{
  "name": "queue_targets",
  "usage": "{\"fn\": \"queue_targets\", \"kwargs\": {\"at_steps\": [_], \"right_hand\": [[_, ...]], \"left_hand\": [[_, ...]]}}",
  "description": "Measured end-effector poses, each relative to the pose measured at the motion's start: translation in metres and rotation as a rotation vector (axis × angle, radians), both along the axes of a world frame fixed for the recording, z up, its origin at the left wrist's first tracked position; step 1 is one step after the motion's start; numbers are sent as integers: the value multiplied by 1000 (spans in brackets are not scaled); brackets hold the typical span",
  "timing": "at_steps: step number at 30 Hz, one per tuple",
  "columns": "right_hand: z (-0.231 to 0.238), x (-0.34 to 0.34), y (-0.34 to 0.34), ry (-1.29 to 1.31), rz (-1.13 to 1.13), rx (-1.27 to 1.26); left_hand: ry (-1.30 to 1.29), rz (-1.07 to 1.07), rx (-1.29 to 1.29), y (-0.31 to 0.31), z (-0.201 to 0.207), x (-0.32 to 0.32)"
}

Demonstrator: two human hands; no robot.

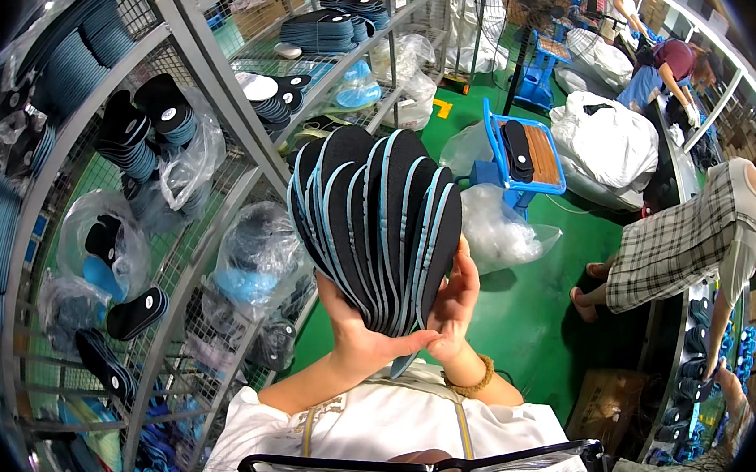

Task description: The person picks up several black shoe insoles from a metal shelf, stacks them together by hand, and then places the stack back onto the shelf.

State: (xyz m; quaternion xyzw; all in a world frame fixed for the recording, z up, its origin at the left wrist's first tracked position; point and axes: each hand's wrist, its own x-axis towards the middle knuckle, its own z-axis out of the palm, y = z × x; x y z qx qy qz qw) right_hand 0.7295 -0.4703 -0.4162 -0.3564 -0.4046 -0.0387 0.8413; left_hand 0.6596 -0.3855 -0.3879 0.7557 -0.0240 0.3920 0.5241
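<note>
A fanned stack of black shoe insoles point(377, 222) with light blue edges stands upright in front of my chest. Around its lower left side, my left hand point(354, 328) is wrapped, the thumb reaching across the narrow ends. My right hand point(455, 301) grips the right side, its fingers up along the outermost insole. Both hands are closed on the same stack, and some fingers are hidden behind it. The insoles' wide ends spread apart at the top, while the narrow ends are pressed together near my thumbs.
Left of me stands a metal mesh rack point(157, 343) with insole stacks and plastic bags. Ahead, a blue stool point(529, 155) carries a pair of black insoles point(518, 149). Clear plastic bags point(500, 233) and a white sack point(604, 143) lie nearby. On the right, people work along a conveyor line point(669, 387).
</note>
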Motion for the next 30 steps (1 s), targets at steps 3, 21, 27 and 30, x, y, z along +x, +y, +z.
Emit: {"fn": "queue_targets", "kwargs": {"at_steps": [3,21,27,30], "right_hand": [[0,-1,-2,16,19,29],[1,-9,3,18,60,63],[8,-17,11,27,52,54],[16,-24,19,192,59,13]], "left_hand": [[-5,4,13,-2,1,-1],[-59,106,40,-2,4,-12],[5,-84,-345,21,-4,-4],[31,-134,-573,37,-7,-6]]}}
